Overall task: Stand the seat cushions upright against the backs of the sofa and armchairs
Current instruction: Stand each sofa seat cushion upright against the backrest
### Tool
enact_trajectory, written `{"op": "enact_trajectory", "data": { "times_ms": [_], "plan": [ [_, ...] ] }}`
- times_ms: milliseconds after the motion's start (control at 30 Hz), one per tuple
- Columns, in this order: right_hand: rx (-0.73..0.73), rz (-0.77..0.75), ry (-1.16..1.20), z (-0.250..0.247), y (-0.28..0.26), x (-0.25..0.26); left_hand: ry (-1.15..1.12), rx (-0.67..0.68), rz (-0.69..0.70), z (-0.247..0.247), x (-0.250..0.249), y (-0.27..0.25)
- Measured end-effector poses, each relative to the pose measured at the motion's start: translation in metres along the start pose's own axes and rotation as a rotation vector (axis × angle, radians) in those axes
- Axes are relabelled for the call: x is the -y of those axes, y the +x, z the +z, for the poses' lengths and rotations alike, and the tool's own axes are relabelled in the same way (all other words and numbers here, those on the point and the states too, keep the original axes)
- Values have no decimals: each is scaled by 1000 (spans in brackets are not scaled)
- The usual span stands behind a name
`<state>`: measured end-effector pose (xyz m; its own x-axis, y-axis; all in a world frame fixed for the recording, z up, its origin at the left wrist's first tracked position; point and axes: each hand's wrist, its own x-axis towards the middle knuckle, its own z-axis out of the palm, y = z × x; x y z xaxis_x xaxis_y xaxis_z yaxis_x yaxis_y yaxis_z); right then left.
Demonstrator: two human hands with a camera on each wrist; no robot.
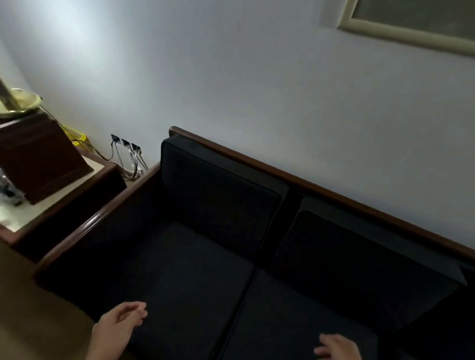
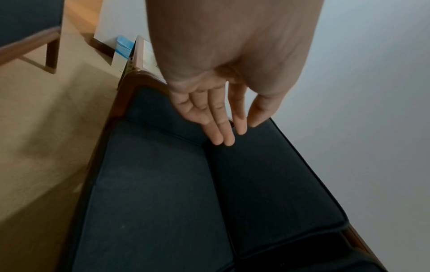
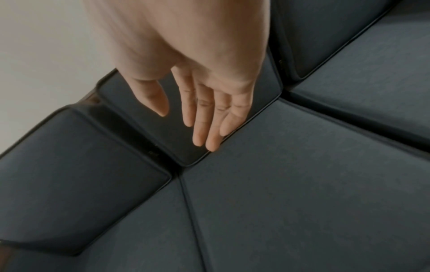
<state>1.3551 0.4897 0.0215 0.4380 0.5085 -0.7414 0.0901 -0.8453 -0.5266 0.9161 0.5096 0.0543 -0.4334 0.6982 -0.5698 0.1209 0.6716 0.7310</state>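
A dark-cushioned sofa with a wooden frame (image 1: 343, 198) stands against the wall. Its left seat cushion (image 1: 182, 283) and middle seat cushion (image 1: 298, 332) lie flat, side by side. Back cushions (image 1: 218, 195) lean against the sofa back. My left hand (image 1: 122, 324) hovers over the front of the left seat cushion (image 2: 149, 193), fingers relaxed and holding nothing. My right hand (image 1: 336, 355) hovers over the middle seat cushion (image 3: 291, 184), fingers straight and empty. Neither hand touches a cushion.
A side table (image 1: 8, 218) stands left of the sofa's wooden armrest (image 1: 94, 219), carrying a brown box (image 1: 36, 158) and a lamp base (image 1: 12, 102). Cables (image 1: 130, 157) hang from wall sockets. A framed picture (image 1: 430, 21) hangs above. An armchair (image 2: 25, 31) shows across the beige floor.
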Motion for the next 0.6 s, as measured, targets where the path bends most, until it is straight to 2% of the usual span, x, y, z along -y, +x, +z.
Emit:
{"op": "enact_trajectory", "data": {
  "times_ms": [100,233,400,500,600],
  "plan": [
    [-8,-51,1,46,-9,27,68,28,93,-38,-19,35],
    [-28,-198,-7,99,-24,82,175,73,243,-56,-67,85],
    [-86,-293,47,144,-10,148,242,114,333,-47,-128,158],
    [-118,-293,114,164,15,190,276,142,365,-34,-168,202],
    [-230,-248,166,171,43,232,360,113,375,-21,-213,241]
  ]
}}
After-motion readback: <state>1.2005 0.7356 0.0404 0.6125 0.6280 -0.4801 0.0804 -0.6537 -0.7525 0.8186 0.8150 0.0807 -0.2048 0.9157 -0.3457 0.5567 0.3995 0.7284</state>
